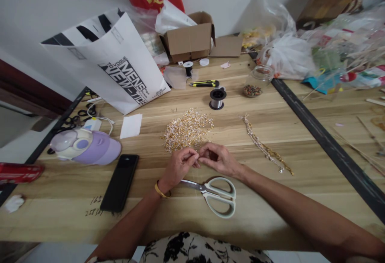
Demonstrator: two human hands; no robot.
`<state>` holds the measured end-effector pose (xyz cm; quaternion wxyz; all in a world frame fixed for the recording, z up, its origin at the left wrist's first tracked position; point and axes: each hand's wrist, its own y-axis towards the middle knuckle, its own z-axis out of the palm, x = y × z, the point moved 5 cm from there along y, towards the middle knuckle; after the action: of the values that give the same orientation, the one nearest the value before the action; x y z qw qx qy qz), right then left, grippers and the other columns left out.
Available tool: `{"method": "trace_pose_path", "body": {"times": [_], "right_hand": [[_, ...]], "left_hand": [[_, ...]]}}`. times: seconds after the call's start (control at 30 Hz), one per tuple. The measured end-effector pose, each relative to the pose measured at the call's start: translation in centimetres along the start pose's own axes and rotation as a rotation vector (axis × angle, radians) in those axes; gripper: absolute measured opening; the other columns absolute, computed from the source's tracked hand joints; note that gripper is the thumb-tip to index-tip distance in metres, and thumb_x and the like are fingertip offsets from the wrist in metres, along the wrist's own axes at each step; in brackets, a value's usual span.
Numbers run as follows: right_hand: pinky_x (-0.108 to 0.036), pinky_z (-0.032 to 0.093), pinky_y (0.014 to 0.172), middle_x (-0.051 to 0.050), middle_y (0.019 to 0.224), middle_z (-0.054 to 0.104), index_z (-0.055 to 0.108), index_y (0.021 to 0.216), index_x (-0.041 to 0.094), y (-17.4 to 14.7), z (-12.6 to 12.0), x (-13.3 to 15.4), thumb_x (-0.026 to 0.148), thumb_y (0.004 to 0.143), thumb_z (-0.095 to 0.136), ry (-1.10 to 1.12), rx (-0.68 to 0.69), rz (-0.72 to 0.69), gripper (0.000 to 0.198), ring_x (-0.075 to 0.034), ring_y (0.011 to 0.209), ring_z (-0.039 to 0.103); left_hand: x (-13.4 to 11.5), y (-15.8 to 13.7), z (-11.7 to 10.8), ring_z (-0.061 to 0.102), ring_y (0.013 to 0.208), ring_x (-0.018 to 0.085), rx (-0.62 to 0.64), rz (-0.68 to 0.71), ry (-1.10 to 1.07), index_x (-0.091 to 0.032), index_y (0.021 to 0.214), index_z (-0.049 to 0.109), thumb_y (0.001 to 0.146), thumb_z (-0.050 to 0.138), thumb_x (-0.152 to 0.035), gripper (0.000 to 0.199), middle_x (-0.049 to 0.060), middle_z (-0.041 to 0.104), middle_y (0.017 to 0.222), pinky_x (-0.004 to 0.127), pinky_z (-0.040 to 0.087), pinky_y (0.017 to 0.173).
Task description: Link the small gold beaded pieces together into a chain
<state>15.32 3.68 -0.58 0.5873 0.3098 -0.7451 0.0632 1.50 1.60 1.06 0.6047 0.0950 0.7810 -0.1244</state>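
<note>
My left hand and my right hand meet fingertip to fingertip over the table. Both are closed in a pinch; whatever lies between the fingers is too small to make out. Just beyond them spreads a heap of small gold and silver chain pieces. Scissors with pale handles lie below my hands, blade tips hidden by my left wrist. To the right rest a silver chain and a gold chain, bundled at their far end. A spool of fine wire stands behind the heap.
On the left are a black phone, a purple bottle, a white paper and a large paper bag. Toward the back lie a yellow-black cutter, a jar of beads and a cardboard box. Plastic bags crowd the back right.
</note>
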Motion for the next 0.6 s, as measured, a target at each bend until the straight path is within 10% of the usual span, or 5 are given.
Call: {"method": "trace_pose_path", "body": {"times": [0.6], "right_hand": [[-0.021, 0.033, 0.051, 0.002, 0.063, 0.049, 0.060, 0.077, 0.014, 0.27, -0.17, -0.11, 0.033, 0.088, 0.054, 0.032, 0.029, 0.043, 0.023, -0.009, 0.056, 0.042]], "left_hand": [[0.43, 0.23, -0.61, 0.057, 0.062, 0.012, -0.023, 0.011, 0.132, -0.014, 0.078, 0.058, 0.088, 0.051, -0.032, 0.021, 0.000, 0.060, 0.063, 0.022, 0.044, 0.063]]}}
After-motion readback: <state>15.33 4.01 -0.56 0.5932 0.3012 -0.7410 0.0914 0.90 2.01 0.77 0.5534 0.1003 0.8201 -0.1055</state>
